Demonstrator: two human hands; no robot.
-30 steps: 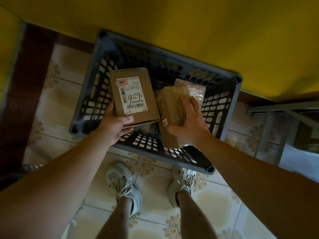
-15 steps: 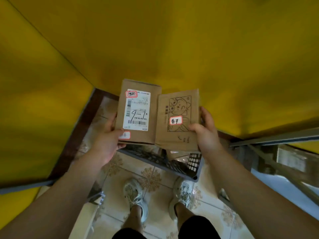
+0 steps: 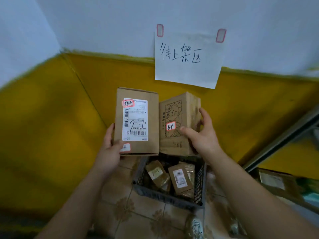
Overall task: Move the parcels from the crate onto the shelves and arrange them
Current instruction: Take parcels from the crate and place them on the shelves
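My left hand [image 3: 110,145] grips the lower left corner of a brown cardboard box [image 3: 150,135] that carries a white shipping label. Beside it, my right hand [image 3: 202,135] holds a second brown box [image 3: 172,145] with a printed cartoon drawing and a small red-edged sticker. Both boxes are raised in front of me, side by side and touching. Below them stands the dark plastic crate [image 3: 165,199] on the tiled floor, with several brown parcels [image 3: 180,180] lying inside.
A handwritten paper sign [image 3: 188,57] is taped to the white and yellow wall ahead. A grey metal shelf frame [image 3: 283,140] runs along the right, with a cardboard box [image 3: 276,183] on its lower level. My shoes show at the bottom.
Both hands have lifted the two boxes out of the crate and higher. My view has tilted up from the crate to the wall and its paper sign.
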